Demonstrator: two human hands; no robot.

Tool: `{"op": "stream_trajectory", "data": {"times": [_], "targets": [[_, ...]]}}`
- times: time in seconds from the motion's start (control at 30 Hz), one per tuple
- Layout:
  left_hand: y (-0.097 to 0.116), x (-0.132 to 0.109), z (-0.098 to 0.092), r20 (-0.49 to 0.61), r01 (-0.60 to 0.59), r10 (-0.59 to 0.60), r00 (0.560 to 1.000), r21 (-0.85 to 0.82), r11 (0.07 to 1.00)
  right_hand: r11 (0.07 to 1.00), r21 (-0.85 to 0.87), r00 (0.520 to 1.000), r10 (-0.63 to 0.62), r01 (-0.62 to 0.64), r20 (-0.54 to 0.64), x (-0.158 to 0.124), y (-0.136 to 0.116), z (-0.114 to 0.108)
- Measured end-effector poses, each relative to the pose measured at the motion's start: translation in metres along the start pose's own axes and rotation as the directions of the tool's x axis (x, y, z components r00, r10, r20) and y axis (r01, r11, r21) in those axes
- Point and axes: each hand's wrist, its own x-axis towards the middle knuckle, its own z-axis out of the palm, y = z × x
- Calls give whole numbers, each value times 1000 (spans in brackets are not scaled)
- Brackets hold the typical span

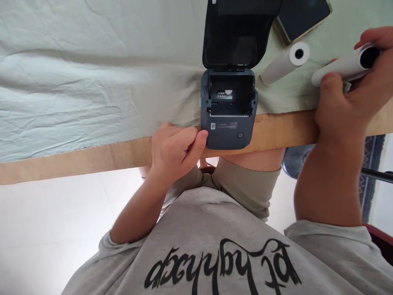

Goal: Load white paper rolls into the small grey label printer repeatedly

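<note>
Nearest the camera, note the gray shirt (190, 213) with black lettering across the front. Beyond it, at the near edge of the cloth-covered table (76, 82), locate the printer (225, 137). Observe the cover (236, 37), swung fully back toward the far side, and the exposed bay (230, 98) with a printed label inside. Count the opening stage as apparently complete. Count seating of either roll in the bay, and lowering of the cover, as not yet done. At right, see the right hand (346, 98) closed around a white roll (342, 69), well apart from the printer. Between that hand and the printer, find the second roll (282, 65), lying free near the phone (302, 18). At left, see the left hand (175, 149), fingers curled, thumb against the printer's near-left corner. Cannot tell, with the finger undersides hidden, whether gripping or merely bracing.
</note>
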Motion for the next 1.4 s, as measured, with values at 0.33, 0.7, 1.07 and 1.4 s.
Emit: {"op": "stream_trajectory", "data": {"times": [0.33,0.7,1.07,1.4], "targets": [[0,0,1,4,7,-7,1000,10,1000,977,113,983,-179,182,-41,0,19,3],[-1,-2,2,-16,1,-1,1000,7,1000,966,237,995,-101,102,-15,4,27,10],[-1,-5,2,10,5,-5,1000,48,999,877,443,980,-199,185,-14,11,22,12],[-2,-6,5,-17,-1,1,1000,39,999,696,538,833,-552,475,-21,-24,-103,17]]}}
